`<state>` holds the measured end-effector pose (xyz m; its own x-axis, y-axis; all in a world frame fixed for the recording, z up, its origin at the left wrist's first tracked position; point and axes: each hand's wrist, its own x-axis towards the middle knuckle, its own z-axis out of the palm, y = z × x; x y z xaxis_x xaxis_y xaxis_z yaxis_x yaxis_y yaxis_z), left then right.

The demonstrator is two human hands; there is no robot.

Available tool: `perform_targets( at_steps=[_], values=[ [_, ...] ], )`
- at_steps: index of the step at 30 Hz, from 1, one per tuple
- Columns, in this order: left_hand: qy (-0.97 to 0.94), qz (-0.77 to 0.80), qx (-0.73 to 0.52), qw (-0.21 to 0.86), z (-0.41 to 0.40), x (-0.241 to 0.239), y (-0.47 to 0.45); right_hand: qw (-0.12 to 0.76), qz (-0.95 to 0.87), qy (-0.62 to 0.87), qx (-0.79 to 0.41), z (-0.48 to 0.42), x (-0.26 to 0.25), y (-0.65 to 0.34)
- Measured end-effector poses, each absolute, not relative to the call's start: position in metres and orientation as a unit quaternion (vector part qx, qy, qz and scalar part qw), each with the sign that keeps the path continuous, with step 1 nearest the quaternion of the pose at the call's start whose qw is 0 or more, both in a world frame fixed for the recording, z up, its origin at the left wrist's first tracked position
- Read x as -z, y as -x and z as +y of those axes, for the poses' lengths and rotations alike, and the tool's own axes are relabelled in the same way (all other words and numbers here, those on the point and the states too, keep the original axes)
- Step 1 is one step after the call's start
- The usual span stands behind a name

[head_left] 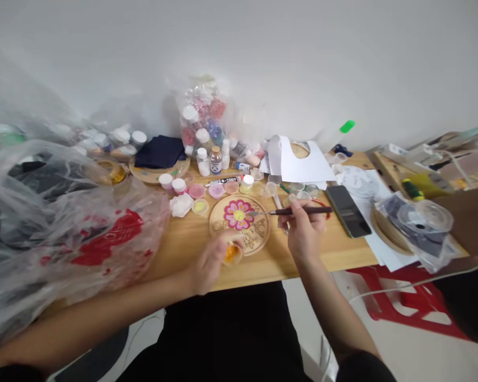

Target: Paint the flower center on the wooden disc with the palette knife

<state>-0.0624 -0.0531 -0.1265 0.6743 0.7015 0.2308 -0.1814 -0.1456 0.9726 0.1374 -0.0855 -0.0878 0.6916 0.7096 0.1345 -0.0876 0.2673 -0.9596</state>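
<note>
A round wooden plaque [258, 233] lies on the table with a pink flower with a yellow centre [238, 214] painted on it. My right hand [302, 229] is closed on a thin dark-handled tool [302, 210]; its metal tip rests at the flower's right edge. My left hand [212, 262] is closed round a small pot of orange paint [232, 253] at the plaque's near-left rim. Small open cups of pink and yellow paint [200, 206] stand just behind the plaque.
A large crumpled plastic bag with red print [99, 241] covers the table's left. A bag of small jars [203, 124] stands at the wall. A black phone [348, 210], white papers [298, 159] and a clear lidded dish [424, 216] lie right. A red stool [402, 302] stands below.
</note>
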Motion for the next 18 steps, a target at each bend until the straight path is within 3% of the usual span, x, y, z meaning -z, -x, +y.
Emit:
perform_targets(
  at_steps=[4, 18],
  values=[
    [-0.665, 0.119, -0.228, 0.701, -0.090, 0.116, 0.031, 0.703, -0.389, 0.530, -0.270, -0.060, 0.075, -0.154],
    [-0.655, 0.067, -0.216, 0.721, -0.094, 0.139, -0.014, 0.650, -0.505, 0.519, -0.230, -0.060, 0.108, -0.169]
  ],
)
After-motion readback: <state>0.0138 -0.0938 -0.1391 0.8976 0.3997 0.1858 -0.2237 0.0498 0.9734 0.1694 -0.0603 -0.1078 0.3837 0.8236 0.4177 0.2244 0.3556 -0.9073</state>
